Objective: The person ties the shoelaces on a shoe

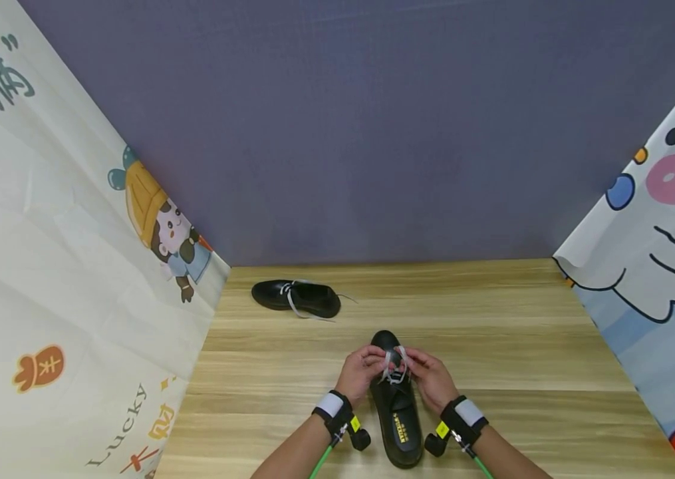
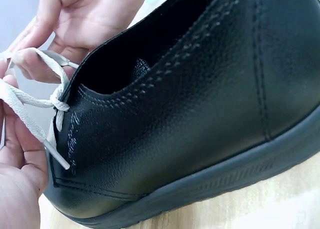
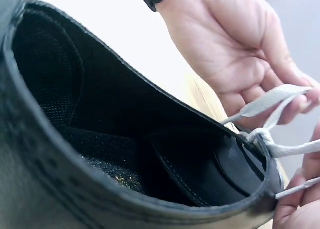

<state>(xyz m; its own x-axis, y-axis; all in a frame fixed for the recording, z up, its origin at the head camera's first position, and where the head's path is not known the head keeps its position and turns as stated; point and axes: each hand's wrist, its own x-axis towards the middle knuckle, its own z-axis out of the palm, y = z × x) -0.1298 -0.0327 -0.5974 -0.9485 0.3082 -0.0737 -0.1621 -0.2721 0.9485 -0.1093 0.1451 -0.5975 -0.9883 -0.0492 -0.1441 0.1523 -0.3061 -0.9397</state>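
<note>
A black lace-up shoe (image 1: 398,399) stands upright on the wooden surface between both forearms, toe pointing away and heel near. Its white shoelace (image 2: 59,101) is knotted at the throat, with a loop drawn out to each side and tipped ends hanging. The left hand (image 1: 360,370) pinches one loop between thumb and fingers. On the other side, the right hand (image 1: 431,376) pinches the opposite loop. Close up, the knot (image 3: 260,137) sits right at the front of the shoe's opening. Part of the right hand is cut off in its own wrist view.
A second black shoe (image 1: 272,295) lies farther back to the left, its pale lace trailing loose. Purple-grey cloth (image 1: 385,133) rises behind the wooden surface (image 1: 511,319). Printed white sheets flank it left (image 1: 74,266) and right (image 1: 672,253). Both wrists carry strapped cameras with green cables.
</note>
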